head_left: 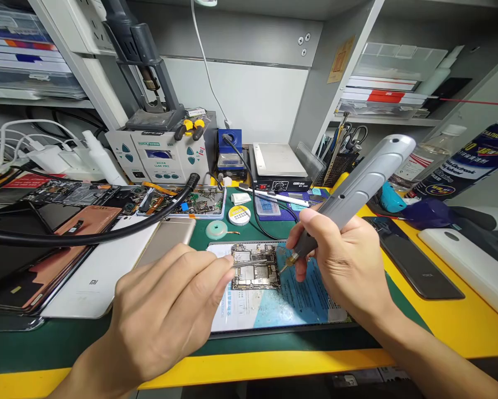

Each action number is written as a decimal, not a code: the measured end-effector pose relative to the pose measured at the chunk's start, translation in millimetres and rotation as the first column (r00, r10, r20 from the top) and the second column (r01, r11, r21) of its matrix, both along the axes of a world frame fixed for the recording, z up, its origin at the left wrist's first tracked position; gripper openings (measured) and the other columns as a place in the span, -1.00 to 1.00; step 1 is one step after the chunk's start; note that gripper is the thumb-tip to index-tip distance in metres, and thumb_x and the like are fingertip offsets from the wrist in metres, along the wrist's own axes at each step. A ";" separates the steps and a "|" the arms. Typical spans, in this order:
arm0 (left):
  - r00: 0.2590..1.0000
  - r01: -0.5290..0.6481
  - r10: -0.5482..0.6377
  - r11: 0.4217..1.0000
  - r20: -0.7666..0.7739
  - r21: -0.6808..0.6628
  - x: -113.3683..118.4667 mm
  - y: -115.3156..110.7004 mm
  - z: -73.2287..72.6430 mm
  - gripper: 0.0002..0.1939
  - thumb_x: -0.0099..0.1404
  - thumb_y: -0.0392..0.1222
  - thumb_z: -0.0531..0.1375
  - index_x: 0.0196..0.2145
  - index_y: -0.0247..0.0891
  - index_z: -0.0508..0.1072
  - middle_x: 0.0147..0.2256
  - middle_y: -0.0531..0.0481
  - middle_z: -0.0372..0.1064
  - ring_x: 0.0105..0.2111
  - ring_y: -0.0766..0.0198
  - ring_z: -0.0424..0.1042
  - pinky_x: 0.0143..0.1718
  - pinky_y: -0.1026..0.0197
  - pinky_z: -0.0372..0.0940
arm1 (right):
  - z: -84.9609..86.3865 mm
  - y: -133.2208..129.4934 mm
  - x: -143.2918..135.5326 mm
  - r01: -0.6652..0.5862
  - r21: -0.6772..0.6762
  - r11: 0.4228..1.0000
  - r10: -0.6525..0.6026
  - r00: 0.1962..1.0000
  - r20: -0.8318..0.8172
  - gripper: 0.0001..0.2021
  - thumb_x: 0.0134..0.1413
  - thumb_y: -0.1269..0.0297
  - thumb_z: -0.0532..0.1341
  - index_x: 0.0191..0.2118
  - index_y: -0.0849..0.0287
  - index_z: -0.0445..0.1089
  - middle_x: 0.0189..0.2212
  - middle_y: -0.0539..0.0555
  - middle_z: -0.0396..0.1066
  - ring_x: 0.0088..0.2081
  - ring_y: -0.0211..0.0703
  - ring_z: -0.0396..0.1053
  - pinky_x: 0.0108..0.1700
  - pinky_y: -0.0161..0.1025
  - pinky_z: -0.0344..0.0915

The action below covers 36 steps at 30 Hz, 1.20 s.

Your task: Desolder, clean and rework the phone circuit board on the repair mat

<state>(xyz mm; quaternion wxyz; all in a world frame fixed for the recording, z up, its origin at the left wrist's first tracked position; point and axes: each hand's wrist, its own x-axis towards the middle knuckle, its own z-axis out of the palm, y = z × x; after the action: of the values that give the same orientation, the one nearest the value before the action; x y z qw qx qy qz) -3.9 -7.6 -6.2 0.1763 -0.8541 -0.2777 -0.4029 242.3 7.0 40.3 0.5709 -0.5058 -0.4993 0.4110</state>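
A phone circuit board (256,280) lies on a white and blue pad (282,318) at the centre. Thin metal tweezers (249,264) reach across its upper part; my left hand (174,305) is closed round their rear end. From the right, my right hand (344,255) grips a grey pen-shaped tool (357,180) with a brass collar. The tool leans up to the right, and its fine tip is close to the board's right edge; whether it touches cannot be made out.
Behind stand a rework station (161,155), a small heating plate (280,160) and a solder tin (239,215). A black hose (149,234) crosses the left side above several phones. At right are a dark phone (419,260) and a blue spray can (468,160).
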 end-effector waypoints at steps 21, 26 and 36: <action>0.991 -0.012 0.023 0.997 -0.135 0.078 -12.1 -8.8 -1.2 -0.74 0.57 -0.45 0.27 0.16 -0.43 0.56 -0.10 -0.16 0.62 -0.10 0.06 0.58 -0.09 0.05 0.39 | -1.8 -0.8 0.3 0.023 -0.030 0.999 -0.023 1.000 -0.019 -0.57 0.14 -0.03 0.58 -0.52 0.08 0.46 -0.57 -0.04 0.53 -0.75 -0.20 0.39 -0.76 -0.31 0.33; 0.989 -0.013 0.024 0.997 -0.148 0.076 -14.3 -9.0 -1.9 -0.70 0.54 -0.45 0.29 0.18 -0.40 0.56 -0.09 -0.15 0.65 -0.10 0.05 0.62 -0.10 0.05 0.44 | -0.6 -2.0 0.5 0.031 -0.030 0.999 -0.031 1.000 0.004 -0.56 0.15 -0.06 0.57 -0.51 0.09 0.46 -0.55 -0.01 0.54 -0.75 -0.19 0.39 -0.75 -0.29 0.33; 0.990 0.009 0.000 0.998 -0.143 0.065 -11.0 -9.3 1.5 -0.73 0.53 -0.49 0.28 0.14 -0.46 0.58 -0.12 -0.17 0.64 -0.09 0.05 0.55 -0.09 0.04 0.40 | -0.4 -1.3 0.9 0.023 -0.034 0.999 -0.023 1.000 0.011 -0.54 0.16 -0.07 0.56 -0.53 0.09 0.47 -0.55 0.01 0.55 -0.74 -0.18 0.40 -0.74 -0.27 0.31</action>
<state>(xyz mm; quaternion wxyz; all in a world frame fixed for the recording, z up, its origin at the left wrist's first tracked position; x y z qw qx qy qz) -14.8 -16.9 -4.7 0.2224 -0.8751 -0.2492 -0.3501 243.2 5.7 39.9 0.5642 -0.5235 -0.4894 0.4101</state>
